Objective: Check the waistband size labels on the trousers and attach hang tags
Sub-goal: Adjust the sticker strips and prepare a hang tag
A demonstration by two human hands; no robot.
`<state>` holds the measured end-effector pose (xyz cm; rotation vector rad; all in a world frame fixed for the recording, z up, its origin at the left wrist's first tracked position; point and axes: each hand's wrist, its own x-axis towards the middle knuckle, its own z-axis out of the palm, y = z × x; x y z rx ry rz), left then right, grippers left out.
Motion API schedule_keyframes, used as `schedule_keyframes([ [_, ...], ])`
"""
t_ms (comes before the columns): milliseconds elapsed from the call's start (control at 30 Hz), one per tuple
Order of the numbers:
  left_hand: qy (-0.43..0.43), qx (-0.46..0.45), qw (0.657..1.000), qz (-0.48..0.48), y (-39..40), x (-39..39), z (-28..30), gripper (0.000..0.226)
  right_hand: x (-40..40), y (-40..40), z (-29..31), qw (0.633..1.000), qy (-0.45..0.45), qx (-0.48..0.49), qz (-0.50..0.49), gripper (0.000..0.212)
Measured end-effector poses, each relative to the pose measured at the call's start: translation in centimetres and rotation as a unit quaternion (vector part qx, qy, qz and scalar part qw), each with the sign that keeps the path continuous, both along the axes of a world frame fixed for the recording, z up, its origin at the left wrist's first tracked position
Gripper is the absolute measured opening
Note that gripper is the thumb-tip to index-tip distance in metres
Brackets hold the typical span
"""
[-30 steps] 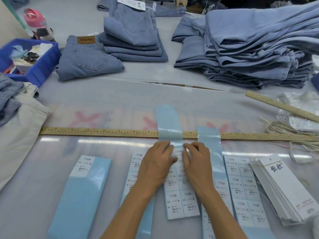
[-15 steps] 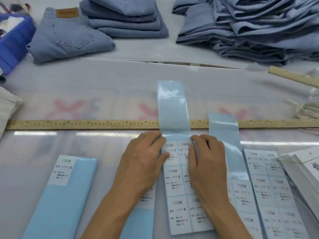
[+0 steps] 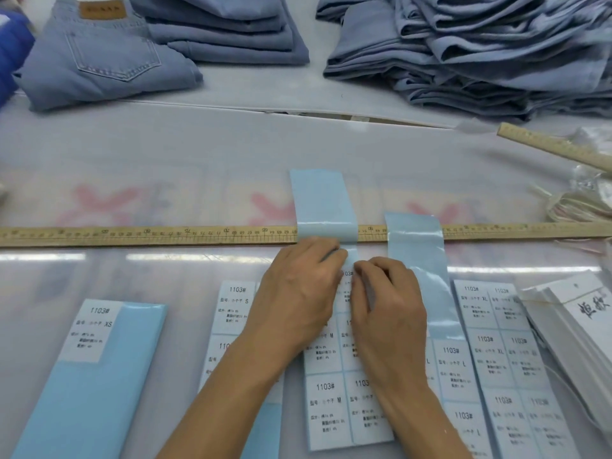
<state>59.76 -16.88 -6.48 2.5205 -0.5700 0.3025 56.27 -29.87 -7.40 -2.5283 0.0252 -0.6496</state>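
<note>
A light-blue backing strip of size M stickers (image 3: pixel 326 405) lies in front of me, its bare upper end crossing the wooden ruler (image 3: pixel 149 235). My left hand (image 3: pixel 298 293) presses bent fingertips on the strip just below the ruler. My right hand (image 3: pixel 390 306) is beside it, fingers curled, pinching at the topmost M sticker; the sticker's edge is hidden under the fingers. A fanned stack of white hang tags (image 3: pixel 583 326) lies at the right. Folded blue jeans (image 3: pixel 99 64) with a brown waistband patch lie at the far left.
More sticker strips lie alongside: XS (image 3: pixel 99 376), S (image 3: pixel 231 313), L (image 3: pixel 414 253), XL (image 3: pixel 496 342). A folded trouser stack (image 3: pixel 225 31) and a large loose pile (image 3: pixel 480 51) fill the back. A second ruler (image 3: pixel 556 149) and a bundle of strings (image 3: pixel 576 203) lie at the right.
My head has moved closer and tilted down. Both hands have drawn together at the top of the M stickers, and the right fingers have curled in on the top sticker.
</note>
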Motion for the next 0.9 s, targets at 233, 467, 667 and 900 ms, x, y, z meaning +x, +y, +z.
schedule_keyframes([
  [233,-0.028,-0.073,0.997,0.011,-0.8,0.3,-0.7,0.009,0.2,-0.5,-0.4,0.996,0.034,0.075,-0.019,0.027],
  [467,-0.025,-0.151,0.988,0.031,-0.4,0.8,-0.1,0.024,0.1,-0.8,0.2,0.979,0.003,0.202,-0.001,0.025],
  [667,-0.044,-0.127,0.991,0.008,-0.1,1.0,0.6,0.024,0.1,-1.0,0.8,0.946,-0.005,0.322,0.028,0.026],
  [900,-0.075,-0.1,0.991,-0.04,-0.3,1.1,0.8,0.022,0.1,-1.4,1.0,0.935,0.003,0.351,0.053,0.024],
])
